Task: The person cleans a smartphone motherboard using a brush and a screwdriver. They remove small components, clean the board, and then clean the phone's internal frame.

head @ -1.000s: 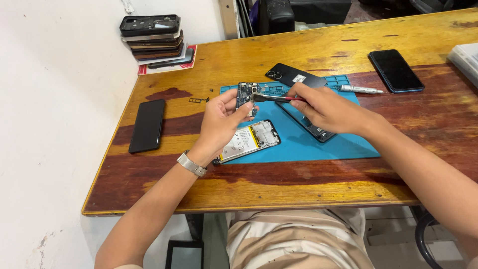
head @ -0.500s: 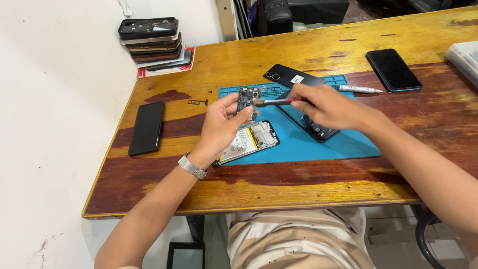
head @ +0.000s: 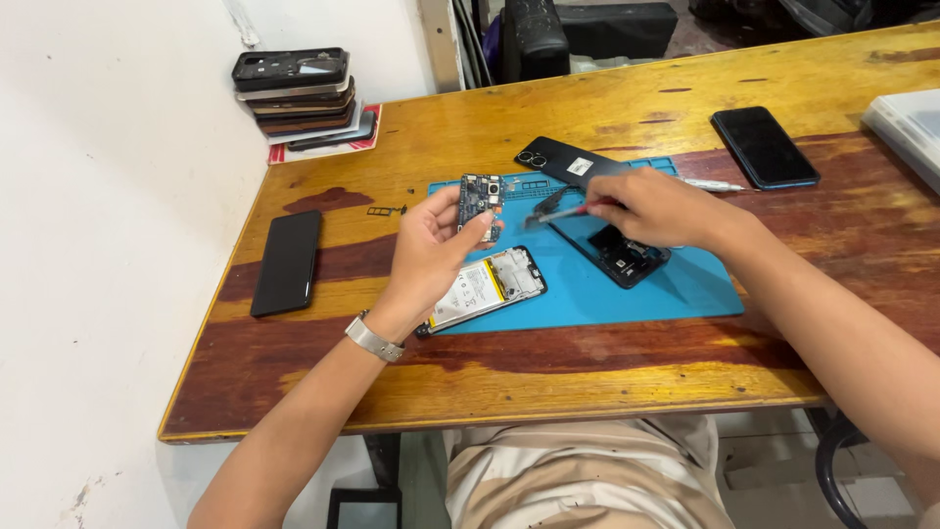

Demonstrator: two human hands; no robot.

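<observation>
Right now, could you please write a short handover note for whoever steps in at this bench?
Left hand holds a small circuit board above the blue mat. Right hand holds a thin tool, its tip close to the board. Opened phone with battery showing lies on the mat by the left wrist; another opened phone frame lies under the right hand. Done: board out. Left: board and phones still apart.
</observation>
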